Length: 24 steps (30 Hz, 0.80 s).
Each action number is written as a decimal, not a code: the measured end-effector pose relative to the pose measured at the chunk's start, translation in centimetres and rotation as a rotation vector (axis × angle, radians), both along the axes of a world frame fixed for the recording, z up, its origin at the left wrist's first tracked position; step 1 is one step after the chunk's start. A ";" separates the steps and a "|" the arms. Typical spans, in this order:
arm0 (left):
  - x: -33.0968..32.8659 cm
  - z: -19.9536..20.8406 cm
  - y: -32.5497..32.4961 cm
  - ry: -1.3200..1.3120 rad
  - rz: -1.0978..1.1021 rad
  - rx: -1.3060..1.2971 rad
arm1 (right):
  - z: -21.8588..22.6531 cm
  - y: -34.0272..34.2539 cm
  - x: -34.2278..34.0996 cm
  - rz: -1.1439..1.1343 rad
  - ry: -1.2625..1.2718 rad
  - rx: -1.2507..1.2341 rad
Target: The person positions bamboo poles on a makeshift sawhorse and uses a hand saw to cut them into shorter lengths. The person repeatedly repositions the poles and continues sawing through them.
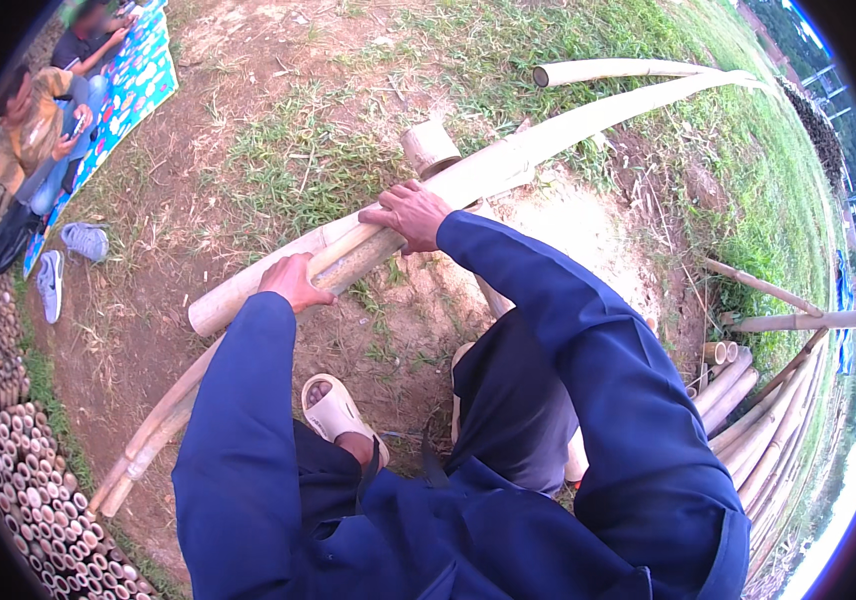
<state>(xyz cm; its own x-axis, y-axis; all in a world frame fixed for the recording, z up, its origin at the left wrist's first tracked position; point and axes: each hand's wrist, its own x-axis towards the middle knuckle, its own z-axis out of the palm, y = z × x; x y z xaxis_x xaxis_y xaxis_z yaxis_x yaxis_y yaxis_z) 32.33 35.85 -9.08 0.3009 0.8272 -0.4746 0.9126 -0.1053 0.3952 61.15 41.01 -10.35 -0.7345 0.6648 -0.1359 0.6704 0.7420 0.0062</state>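
A long, thick pale bamboo pole (588,118) slants across in front of me, from lower left to upper right. Along its near side lies a thinner bamboo pole (356,262), whose lower left end looks split in two. My left hand (293,281) is closed over this thinner pole, thumb toward the right. Farther up, my right hand (413,214) wraps over the thinner pole close beside the thick one, its fingertips partly hidden. Beneath the thick pole, a short upright bamboo stump (429,146) stands just beyond my right hand.
Another bamboo pole (618,70) lies on the grass at far right. More poles (773,420) are stacked at right beside a wooden frame (798,321). Cut bamboo ends (43,490) line the left edge. Two people sit on a patterned mat (143,85), near grey shoes (85,241).
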 end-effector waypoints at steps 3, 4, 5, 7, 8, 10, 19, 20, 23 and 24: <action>-0.3 0.0 -0.2 0.009 0.003 0.032 | 0.0 0.1 -0.4 0.010 -0.018 0.009; -0.6 -0.1 -0.3 0.003 -0.010 0.038 | 0.0 0.2 -0.4 0.034 0.014 0.027; -0.9 -0.4 -0.4 -0.008 -0.007 0.068 | 0.0 0.1 -0.4 0.047 0.028 0.045; -1.2 -0.7 -1.3 -0.029 0.009 0.111 | -0.1 -0.5 -0.8 0.083 0.056 0.065; -1.8 -0.7 -1.4 -0.026 -0.002 0.102 | -0.1 -0.5 -1.0 0.104 0.081 0.072; -2.6 0.2 -2.6 -0.014 -0.024 0.084 | -0.2 -1.4 -1.7 0.143 0.098 0.046; -13.5 0.9 -9.5 -0.053 0.125 0.017 | -0.8 -6.8 -13.3 0.268 0.194 0.042; -14.8 0.2 -9.8 -0.029 0.119 0.004 | -1.0 -7.4 -14.4 0.256 0.186 0.049; -17.4 -0.4 -10.8 -0.041 0.186 0.004 | -2.8 -8.3 -17.4 0.228 0.271 0.099; -18.3 -0.9 -11.3 -0.044 0.237 -0.011 | -3.2 -8.5 -18.4 0.228 0.318 0.109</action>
